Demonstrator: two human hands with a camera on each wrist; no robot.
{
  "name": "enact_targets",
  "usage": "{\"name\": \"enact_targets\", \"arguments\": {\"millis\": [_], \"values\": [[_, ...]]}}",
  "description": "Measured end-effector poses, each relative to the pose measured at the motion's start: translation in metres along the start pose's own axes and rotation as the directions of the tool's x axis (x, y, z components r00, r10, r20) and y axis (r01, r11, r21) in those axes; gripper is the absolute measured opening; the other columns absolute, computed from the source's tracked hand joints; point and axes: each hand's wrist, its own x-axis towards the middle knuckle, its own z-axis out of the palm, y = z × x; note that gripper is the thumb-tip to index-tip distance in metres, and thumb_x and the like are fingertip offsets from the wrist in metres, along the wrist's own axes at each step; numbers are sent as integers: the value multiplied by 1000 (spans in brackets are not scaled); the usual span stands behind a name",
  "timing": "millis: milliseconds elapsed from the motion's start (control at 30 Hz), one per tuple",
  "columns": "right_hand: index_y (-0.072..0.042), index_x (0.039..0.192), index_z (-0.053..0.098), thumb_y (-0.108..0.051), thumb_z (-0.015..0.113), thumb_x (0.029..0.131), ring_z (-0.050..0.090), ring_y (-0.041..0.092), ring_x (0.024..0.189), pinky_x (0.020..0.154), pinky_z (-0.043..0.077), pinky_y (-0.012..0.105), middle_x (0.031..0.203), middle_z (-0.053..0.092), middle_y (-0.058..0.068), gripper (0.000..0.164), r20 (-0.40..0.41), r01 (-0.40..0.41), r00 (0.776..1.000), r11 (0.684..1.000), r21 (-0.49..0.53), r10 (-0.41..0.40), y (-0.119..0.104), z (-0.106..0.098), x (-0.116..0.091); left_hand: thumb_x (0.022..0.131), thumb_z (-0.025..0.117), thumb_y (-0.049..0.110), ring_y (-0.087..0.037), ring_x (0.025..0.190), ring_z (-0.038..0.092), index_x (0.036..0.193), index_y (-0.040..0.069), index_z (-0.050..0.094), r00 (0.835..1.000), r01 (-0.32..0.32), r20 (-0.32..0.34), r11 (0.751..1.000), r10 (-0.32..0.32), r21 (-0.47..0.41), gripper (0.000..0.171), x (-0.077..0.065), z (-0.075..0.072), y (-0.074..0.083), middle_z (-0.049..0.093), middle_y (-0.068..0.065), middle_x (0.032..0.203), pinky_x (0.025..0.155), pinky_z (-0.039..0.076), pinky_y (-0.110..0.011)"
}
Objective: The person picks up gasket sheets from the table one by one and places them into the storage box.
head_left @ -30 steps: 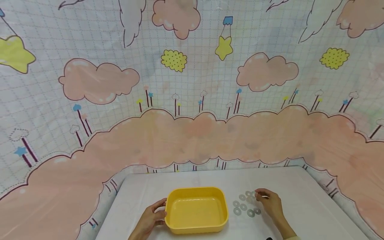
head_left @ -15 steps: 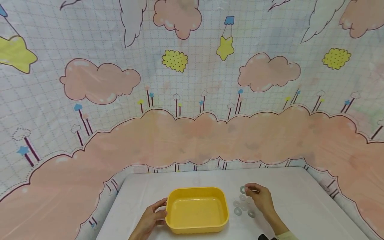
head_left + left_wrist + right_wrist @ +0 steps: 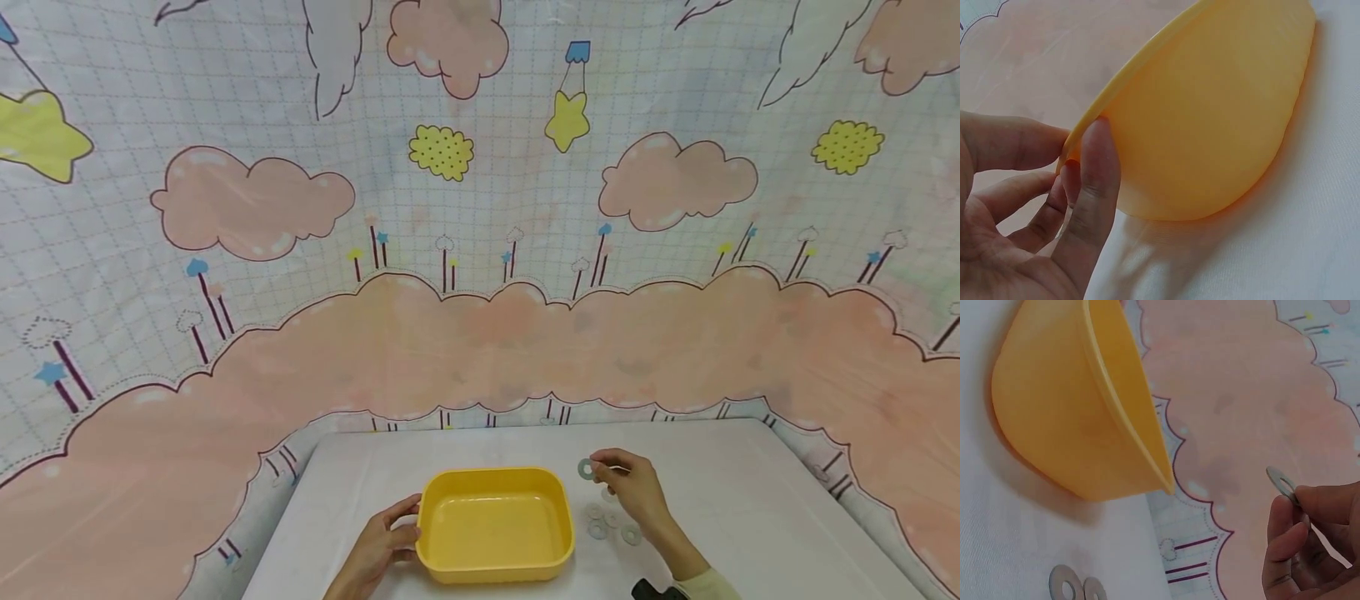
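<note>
A yellow plastic basin with rounded corners stands on the table. At its left side my left hand pinches the rim; in the left wrist view the thumb lies along the outer wall and the fingers meet the rim. To the basin's right, my right hand pinches a flat grey washer between thumb and fingertips. The right wrist view shows this washer tilted, with its hole visible. Below that hand several more washers lie loose on the table, some partly hidden by the hand.
A white cloth covers the table. Behind it hangs a patterned curtain with clouds and stars. A dark device sits on the right wrist by the pale sleeve.
My right hand has moved from over the washers leftward and away from me toward the basin's far right corner, with a washer now showing at its fingertips. The left hand stays on the basin.
</note>
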Motion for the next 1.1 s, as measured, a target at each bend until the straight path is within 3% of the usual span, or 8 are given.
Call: {"name": "enact_targets", "arguments": {"millis": [500,1100], "values": [[-1,104,71,-9,68,91,65,16,75,63,54,23,90,70,7,16,98,-13,995,991,136,-1,-16,31,-5,86,64,4,-15,80,65,151,-4,32,1000,-6,19,1000,6,-5,73,0,-4,-6,46,-19,135,71,58,-33],[4,106,68,-13,69,91,69,23,79,64,56,22,90,71,8,23,244,-53,970,971,232,-6,-29,73,-7,85,64,4,-16,81,63,150,-2,34,1000,4,22,1000,-4,1,72,2,-6,-4,46,-18,136,69,57,-31]]}}
